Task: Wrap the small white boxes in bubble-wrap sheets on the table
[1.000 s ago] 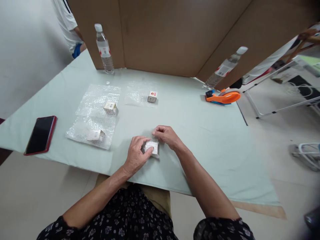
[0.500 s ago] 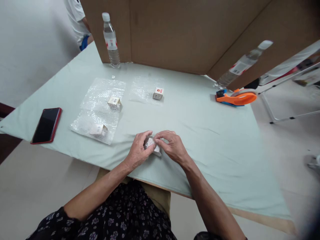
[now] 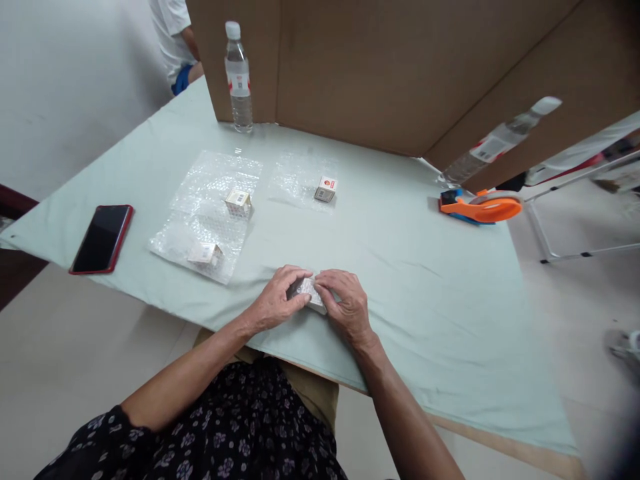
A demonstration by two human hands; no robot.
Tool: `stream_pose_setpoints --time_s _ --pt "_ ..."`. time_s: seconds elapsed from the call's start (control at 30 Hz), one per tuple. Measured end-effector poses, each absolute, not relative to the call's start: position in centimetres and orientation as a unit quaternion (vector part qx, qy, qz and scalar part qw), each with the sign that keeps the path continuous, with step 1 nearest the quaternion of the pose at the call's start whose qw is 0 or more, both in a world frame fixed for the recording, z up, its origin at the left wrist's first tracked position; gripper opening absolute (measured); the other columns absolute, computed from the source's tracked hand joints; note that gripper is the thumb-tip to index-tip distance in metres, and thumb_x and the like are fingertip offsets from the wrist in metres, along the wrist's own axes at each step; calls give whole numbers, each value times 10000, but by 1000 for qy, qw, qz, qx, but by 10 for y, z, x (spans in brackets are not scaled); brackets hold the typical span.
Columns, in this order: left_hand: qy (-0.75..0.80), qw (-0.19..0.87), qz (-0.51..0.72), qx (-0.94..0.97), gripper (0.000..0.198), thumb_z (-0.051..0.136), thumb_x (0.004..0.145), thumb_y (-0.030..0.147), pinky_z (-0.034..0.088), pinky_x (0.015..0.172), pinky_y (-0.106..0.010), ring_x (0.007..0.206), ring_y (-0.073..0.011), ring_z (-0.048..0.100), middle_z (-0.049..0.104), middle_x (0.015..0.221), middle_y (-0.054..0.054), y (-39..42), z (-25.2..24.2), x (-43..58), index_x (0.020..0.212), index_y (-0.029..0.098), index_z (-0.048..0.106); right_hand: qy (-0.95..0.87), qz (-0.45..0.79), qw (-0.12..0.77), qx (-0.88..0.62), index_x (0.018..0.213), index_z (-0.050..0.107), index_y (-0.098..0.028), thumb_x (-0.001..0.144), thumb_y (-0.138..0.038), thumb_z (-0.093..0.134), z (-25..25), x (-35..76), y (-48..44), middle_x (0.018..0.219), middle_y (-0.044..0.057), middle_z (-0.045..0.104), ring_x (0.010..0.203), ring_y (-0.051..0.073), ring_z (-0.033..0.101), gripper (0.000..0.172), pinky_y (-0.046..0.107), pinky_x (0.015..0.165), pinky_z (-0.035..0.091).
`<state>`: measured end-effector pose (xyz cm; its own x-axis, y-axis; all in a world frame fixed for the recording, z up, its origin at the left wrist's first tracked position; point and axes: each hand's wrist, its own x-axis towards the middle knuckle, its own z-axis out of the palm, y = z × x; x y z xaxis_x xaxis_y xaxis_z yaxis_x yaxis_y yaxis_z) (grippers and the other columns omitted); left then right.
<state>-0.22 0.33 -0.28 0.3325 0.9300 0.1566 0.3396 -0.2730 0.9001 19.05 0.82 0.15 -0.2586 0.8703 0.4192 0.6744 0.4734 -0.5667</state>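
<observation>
A small package in bubble wrap (image 3: 311, 288) lies on the cloth near the table's front edge, partly covered by my fingers. My left hand (image 3: 278, 298) is closed around its left side, thumb in front and fingers behind. At the right end my right hand (image 3: 346, 301) pinches the wrap between thumb and fingertips. Farther left, two small boxes, a yellowish box (image 3: 238, 201) and a pale box (image 3: 205, 254), rest on flat bubble wrap sheets (image 3: 173, 230). Beyond my hands, a white and red box (image 3: 326, 189) sits on another bubble wrap sheet (image 3: 293, 180).
An orange tape dispenser (image 3: 487, 208) stands at the right, near a tilted-looking water bottle (image 3: 500, 143). Another water bottle (image 3: 240, 83) is at the back left, before a cardboard screen (image 3: 350, 73). A phone (image 3: 101, 239) lies far left. Behind the screen a person's sleeve (image 3: 173, 17) shows.
The camera view has shifted slightly. My right fingertips have moved a little along the package's right end, while my left hand stays around the left side.
</observation>
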Motion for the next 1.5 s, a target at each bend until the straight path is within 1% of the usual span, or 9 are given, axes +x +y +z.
stream_pose_setpoints --time_s 0.27,0.43,0.6,0.87,0.93,1.0,1.13,1.37,1.5 --pt "440 417 355 711 372 597 908 265 459 1083 -428 1203 -245 570 637 1238 -105 2 -4 -5 1277 224 614 -794 158 344 -475 927 723 -257 956 -272 548 4 191 9 947 44 776 993 228 693 178 400 920 475" --pt "438 419 361 709 376 597 898 268 444 1080 -428 1186 -248 565 631 1232 -108 3 -8 -4 1267 192 607 -814 113 367 -436 901 702 -248 942 -233 576 2 190 14 923 40 777 943 218 697 133 384 859 482" --pt "430 417 371 710 378 585 895 278 431 1086 -432 1188 -252 559 631 1235 -108 4 -10 -5 1262 190 608 -841 78 335 -419 927 716 -235 932 -224 601 8 194 15 966 54 780 961 217 701 115 380 876 468" --pt "425 402 375 719 379 589 877 269 431 1084 -435 1177 -254 568 641 1226 -121 8 -15 -4 1240 162 618 -816 99 307 -480 932 733 -233 916 -224 581 5 185 14 962 72 781 972 248 704 153 415 874 487" --pt "424 401 378 718 381 590 873 262 432 1085 -440 1174 -254 572 645 1219 -122 9 -15 -4 1239 158 620 -812 119 317 -475 911 736 -241 903 -235 597 10 187 13 965 69 780 1003 255 703 140 436 904 495" --pt "426 402 382 715 391 592 871 260 434 1089 -444 1181 -256 573 643 1223 -125 9 -15 -4 1246 157 621 -796 139 355 -470 958 739 -257 907 -264 604 18 193 8 1061 69 771 1093 256 684 145 463 970 495" --pt "431 414 384 704 419 613 855 265 440 1094 -434 1207 -252 568 624 1255 -125 8 -14 -4 1260 163 624 -754 161 410 -487 1145 707 -287 928 -311 603 32 212 -9 1272 75 703 1221 248 629 242 497 1074 467" --pt "445 462 384 665 512 610 866 330 471 1064 -458 1223 -278 573 572 1343 -151 4 -8 -10 1348 165 563 -766 245 328 -496 1338 597 -296 852 -404 705 20 225 -18 1438 112 580 1359 300 520 509 546 1086 464" --pt "460 446 377 669 650 702 789 328 422 1116 -502 1304 -313 516 528 1412 -146 -1 -4 -24 1399 196 520 -761 263 323 -497 1383 554 -318 862 -432 693 16 224 -17 1469 106 543 1389 307 483 551 548 1080 469"
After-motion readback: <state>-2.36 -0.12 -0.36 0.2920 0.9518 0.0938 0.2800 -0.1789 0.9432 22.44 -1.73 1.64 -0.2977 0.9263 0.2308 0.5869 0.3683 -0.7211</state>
